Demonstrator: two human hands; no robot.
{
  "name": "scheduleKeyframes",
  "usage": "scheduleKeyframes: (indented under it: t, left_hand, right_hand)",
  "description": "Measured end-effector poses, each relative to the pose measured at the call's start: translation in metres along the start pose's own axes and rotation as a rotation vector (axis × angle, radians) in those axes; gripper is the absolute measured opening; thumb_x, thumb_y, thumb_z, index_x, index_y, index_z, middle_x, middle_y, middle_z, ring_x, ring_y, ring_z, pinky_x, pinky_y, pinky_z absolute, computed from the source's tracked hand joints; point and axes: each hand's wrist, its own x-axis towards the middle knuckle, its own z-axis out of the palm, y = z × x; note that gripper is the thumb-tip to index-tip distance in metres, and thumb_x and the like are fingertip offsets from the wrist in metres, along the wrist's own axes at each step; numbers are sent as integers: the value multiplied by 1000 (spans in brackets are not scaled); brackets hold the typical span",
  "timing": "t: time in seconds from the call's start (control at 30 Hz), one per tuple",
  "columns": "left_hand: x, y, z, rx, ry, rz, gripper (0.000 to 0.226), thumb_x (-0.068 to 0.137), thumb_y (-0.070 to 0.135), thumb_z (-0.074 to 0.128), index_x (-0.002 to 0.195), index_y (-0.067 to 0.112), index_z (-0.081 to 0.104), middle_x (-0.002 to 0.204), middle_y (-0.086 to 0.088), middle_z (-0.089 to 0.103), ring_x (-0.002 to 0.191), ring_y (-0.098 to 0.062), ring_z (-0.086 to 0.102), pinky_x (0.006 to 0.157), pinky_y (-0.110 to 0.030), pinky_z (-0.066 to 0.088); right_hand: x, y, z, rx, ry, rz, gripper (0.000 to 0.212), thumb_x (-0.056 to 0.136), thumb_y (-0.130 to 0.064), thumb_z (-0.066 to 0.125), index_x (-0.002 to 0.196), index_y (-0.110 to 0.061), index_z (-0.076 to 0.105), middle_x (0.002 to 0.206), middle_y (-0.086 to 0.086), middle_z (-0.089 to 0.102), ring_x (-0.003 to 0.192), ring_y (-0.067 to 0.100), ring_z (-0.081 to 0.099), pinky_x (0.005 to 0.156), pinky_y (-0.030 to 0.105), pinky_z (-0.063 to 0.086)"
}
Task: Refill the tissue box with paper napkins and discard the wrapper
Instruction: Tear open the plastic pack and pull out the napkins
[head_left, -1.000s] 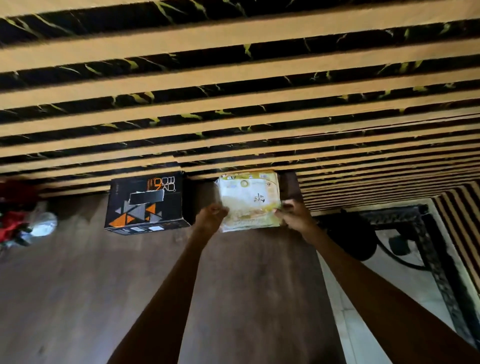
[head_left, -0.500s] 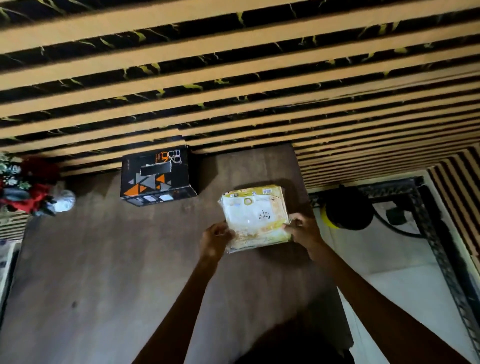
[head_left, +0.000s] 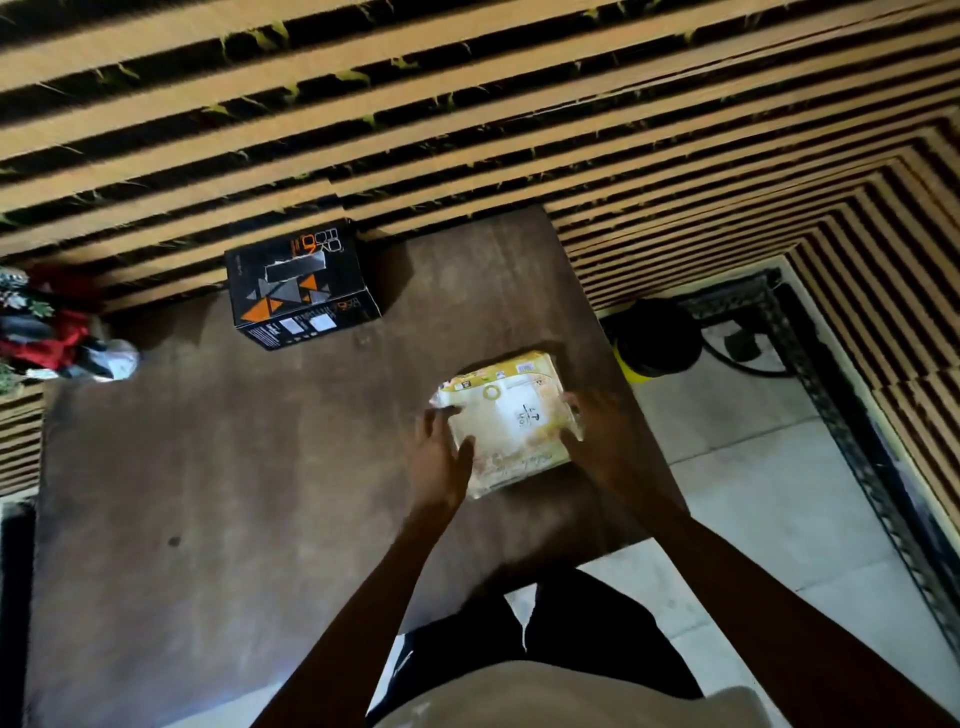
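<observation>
A yellow and white wrapped napkin pack (head_left: 506, 415) lies on the brown table (head_left: 234, 493), near its right edge. My left hand (head_left: 439, 457) grips the pack's left side and my right hand (head_left: 597, 431) grips its right side. The black tissue box (head_left: 301, 288) with orange triangles stands at the back of the table against the wall, well left of the pack. Its top slot faces up.
A striped tan and black wall (head_left: 467, 104) runs behind the table. A red and dark ornament with a white base (head_left: 57, 338) sits at the table's left edge. A black and yellow bin (head_left: 657, 340) stands on the tiled floor to the right.
Both hands have drawn the napkin pack away from the wall and the tissue box, toward me and to the right, and the view has tilted down.
</observation>
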Motion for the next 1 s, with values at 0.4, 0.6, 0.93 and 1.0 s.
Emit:
scheduleKeyframes:
  t: [0.4,0.6,0.93,1.0]
  left_hand:
    - [15,18,17,375,-319,188,47,95,2,44,137,21,52,141,-6,40,125,-28,45,103,-25,32]
    - [17,19,21,387,-300,165,46,96,7,46,140,20,49,142,-8,39,126,-26,45,107,-26,29]
    - [15,32,25,299,-278,26,38,92,8,54,130,9,59,127,-19,48,115,-35,55,101,-38,43]
    - [11,34,28,280,-257,-7,37,91,9,57,128,6,60,126,-20,49,113,-37,56,100,-40,45]
  right_hand:
    - [23,-45,4,-206,-405,132,33,75,-34,65,99,-13,72,106,11,70,110,36,60,100,49,39]
    - [21,-49,1,-380,-380,107,25,79,-33,66,101,-20,67,107,0,71,109,25,59,99,46,29]
    - [7,-38,-11,-99,-278,25,16,83,-28,63,92,-32,76,104,-8,73,107,21,56,100,42,27]
    - [4,-33,-9,-62,-312,65,13,82,-31,66,90,-32,76,105,-9,73,111,21,56,103,45,26]
